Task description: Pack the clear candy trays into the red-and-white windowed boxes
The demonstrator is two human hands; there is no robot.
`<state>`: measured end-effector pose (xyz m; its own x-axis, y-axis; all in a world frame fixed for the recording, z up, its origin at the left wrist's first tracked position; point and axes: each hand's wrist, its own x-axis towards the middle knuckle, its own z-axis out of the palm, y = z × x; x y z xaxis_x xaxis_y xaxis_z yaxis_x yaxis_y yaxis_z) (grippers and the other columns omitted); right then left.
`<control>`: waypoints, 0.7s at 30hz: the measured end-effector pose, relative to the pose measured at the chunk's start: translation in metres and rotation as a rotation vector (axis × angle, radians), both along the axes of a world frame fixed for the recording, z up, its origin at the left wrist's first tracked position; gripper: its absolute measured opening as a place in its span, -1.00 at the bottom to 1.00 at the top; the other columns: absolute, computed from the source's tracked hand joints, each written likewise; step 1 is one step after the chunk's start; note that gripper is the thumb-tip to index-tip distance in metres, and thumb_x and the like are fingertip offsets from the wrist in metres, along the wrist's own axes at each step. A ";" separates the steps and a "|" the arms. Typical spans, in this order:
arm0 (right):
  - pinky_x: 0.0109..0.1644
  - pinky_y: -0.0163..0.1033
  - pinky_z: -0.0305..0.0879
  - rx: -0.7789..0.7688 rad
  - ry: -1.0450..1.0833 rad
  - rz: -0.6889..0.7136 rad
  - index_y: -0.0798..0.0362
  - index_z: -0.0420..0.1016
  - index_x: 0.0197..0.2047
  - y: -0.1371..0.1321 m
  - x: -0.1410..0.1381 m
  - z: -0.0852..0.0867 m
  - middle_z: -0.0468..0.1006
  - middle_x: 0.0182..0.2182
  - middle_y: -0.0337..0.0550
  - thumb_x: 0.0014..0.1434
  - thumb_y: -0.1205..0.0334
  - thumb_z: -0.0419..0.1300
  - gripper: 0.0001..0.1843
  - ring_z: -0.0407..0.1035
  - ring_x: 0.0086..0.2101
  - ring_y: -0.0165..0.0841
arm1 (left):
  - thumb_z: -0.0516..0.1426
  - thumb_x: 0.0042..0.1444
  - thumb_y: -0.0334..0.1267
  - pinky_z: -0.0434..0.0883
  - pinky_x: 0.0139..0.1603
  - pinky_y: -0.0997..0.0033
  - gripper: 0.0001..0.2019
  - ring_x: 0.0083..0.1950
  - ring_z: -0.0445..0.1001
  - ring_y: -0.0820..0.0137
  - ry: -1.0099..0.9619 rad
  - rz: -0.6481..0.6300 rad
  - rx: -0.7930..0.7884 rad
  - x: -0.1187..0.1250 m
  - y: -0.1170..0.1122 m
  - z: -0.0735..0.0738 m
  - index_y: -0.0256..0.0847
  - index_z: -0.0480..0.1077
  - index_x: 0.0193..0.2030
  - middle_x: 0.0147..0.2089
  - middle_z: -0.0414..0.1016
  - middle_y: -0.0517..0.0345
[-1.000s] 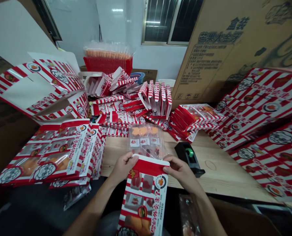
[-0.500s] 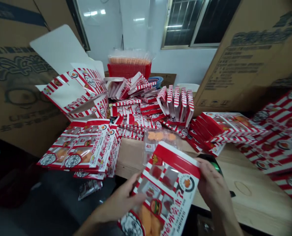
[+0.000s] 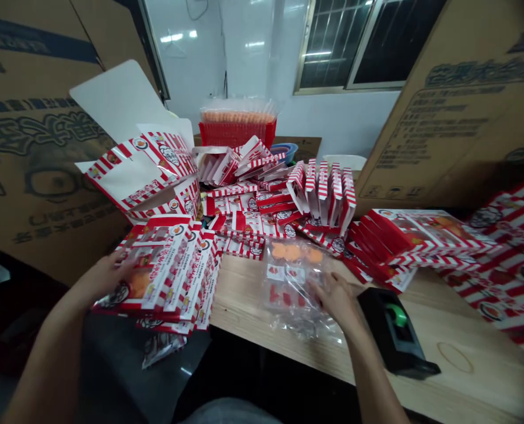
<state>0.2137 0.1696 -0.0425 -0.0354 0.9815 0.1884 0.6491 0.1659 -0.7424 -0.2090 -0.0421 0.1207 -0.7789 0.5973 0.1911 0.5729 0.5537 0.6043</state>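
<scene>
My left hand (image 3: 105,275) rests on the near left end of a filled red-and-white striped box (image 3: 156,268), which lies on top of a stack of like boxes at the table's left end. Its fingers curl round the box's edge. My right hand (image 3: 338,297) lies on a clear plastic bag of orange and red sweets (image 3: 291,277) on the wooden table (image 3: 456,377), fingers bent and touching the bag's right side.
A black tape dispenser (image 3: 397,338) with a green roll sits just right of my right hand. Heaps of folded and flat striped boxes (image 3: 324,188) fill the table's back and right. Big cardboard cartons (image 3: 460,118) stand on both sides. A red basket (image 3: 238,126) stands at the back.
The filled box I held in both hands has gone left onto the stack with my left hand. My right hand has let go and dropped onto the clear bag.
</scene>
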 end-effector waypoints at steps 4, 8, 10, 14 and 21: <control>0.01 0.01 0.20 0.016 -0.067 -0.021 0.11 0.49 -0.36 -0.003 0.009 0.006 0.50 -0.24 0.14 -0.05 0.12 0.06 -0.71 0.35 -0.12 -0.04 | 0.19 -0.14 -0.22 0.13 0.17 -0.18 -0.69 0.15 0.32 -0.14 0.160 -0.008 -0.063 0.022 0.014 -0.022 -0.29 0.45 -0.21 -0.03 0.50 -0.21; 0.02 0.00 0.15 0.062 -0.102 -0.055 0.12 0.48 -0.38 -0.015 0.010 0.021 0.50 -0.22 0.16 0.05 0.06 0.00 -0.66 0.33 -0.12 -0.05 | 0.04 0.09 -0.15 0.07 0.23 -0.17 -0.63 0.28 0.15 -0.05 0.361 -0.159 0.156 0.096 0.049 -0.024 -0.26 0.38 0.00 0.19 0.31 -0.22; -0.02 0.03 0.14 0.061 -0.114 -0.046 0.11 0.49 -0.37 -0.024 0.003 0.027 0.51 -0.27 0.14 0.05 -0.05 0.04 -0.61 0.33 -0.16 -0.03 | 0.05 0.10 -0.18 0.12 0.25 0.00 -0.65 0.24 0.23 0.10 0.158 -0.392 0.331 0.141 0.086 -0.020 -0.22 0.38 0.01 0.16 0.35 -0.13; -0.16 0.03 0.13 0.018 -0.112 0.001 0.05 0.41 -0.56 -0.036 -0.015 0.030 0.48 -0.46 0.05 -0.10 -0.07 0.19 -0.67 0.34 -0.30 -0.02 | 0.05 0.18 -0.31 0.34 0.08 0.28 -0.66 0.05 0.43 0.30 -0.369 -0.629 0.331 0.212 0.190 -0.015 -0.25 0.31 0.11 0.07 0.44 -0.06; -0.38 -0.21 0.18 0.032 0.148 0.056 0.01 0.25 -0.52 -0.048 0.002 0.038 0.36 -0.61 -0.22 0.12 -0.02 -0.02 -0.68 0.31 -0.52 -0.30 | 0.10 0.20 -0.19 0.46 -0.10 0.14 -0.69 -0.06 0.45 0.28 -0.478 -0.522 0.323 0.253 0.314 -0.015 -0.26 0.32 0.04 0.02 0.39 0.00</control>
